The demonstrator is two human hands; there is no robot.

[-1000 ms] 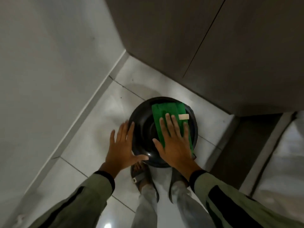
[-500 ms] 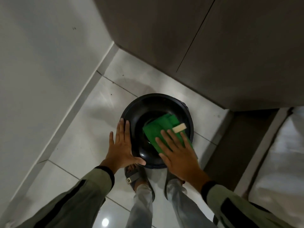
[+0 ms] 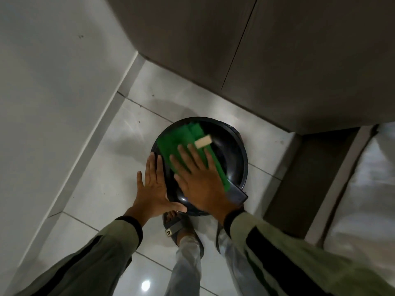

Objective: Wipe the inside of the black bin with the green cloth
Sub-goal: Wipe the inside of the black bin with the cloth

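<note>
The black bin [image 3: 233, 159] stands on the pale tiled floor [image 3: 106, 167], tucked into the corner between the light wall [image 3: 53, 71] and the brown cabinet [image 3: 277, 60], right at the person's sandalled feet [image 3: 174, 226]. The green cloth [image 3: 181, 142] lies draped over the left inner side of the bin, a small pale tag [image 3: 203, 141] showing on it. The right hand [image 3: 198, 180] is spread flat, fingers splayed, pressing the cloth against the wall of the bin rather than gripping it. The left hand [image 3: 152, 189] is also flat and unclenched, palm on the outer left rim, steadying it. The cloth looks soft and thin, likely to bunch or slide on the glossy plastic, so a broad palm press seems the right hold. The bin looks light and smooth, apt to skid on the shiny tiles without that bracing hand. The cabinet and wall crowd the far side.
</note>
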